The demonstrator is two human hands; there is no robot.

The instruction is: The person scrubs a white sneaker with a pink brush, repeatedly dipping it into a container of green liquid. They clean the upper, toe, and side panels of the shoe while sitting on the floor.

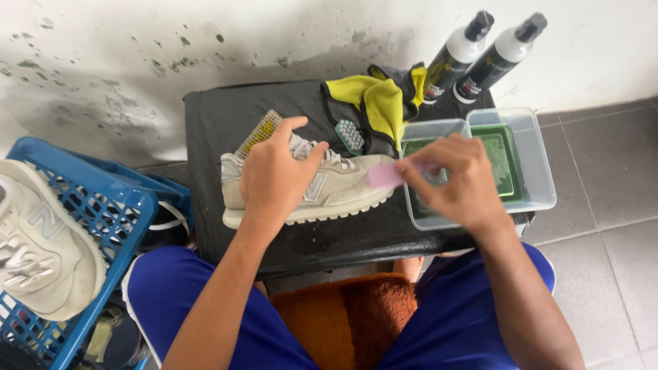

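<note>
A beige sneaker (343,188) lies on its side on a black stool top (219,116), toe pointing right. My left hand (274,178) grips it over the laces and tongue. My right hand (456,181) pinches a small pink pad (384,175) against the sneaker's toe, just left of a clear plastic tub (541,178) holding green liquid.
Behind the shoe lie a bristle brush (259,132), a small teal-bristled brush (349,134) and a yellow-and-grey cloth (380,103). Two spray bottles (480,58) stand by the wall. A blue crate (103,199) at left carries another pale sneaker (41,247). An orange mat (343,315) lies between my knees.
</note>
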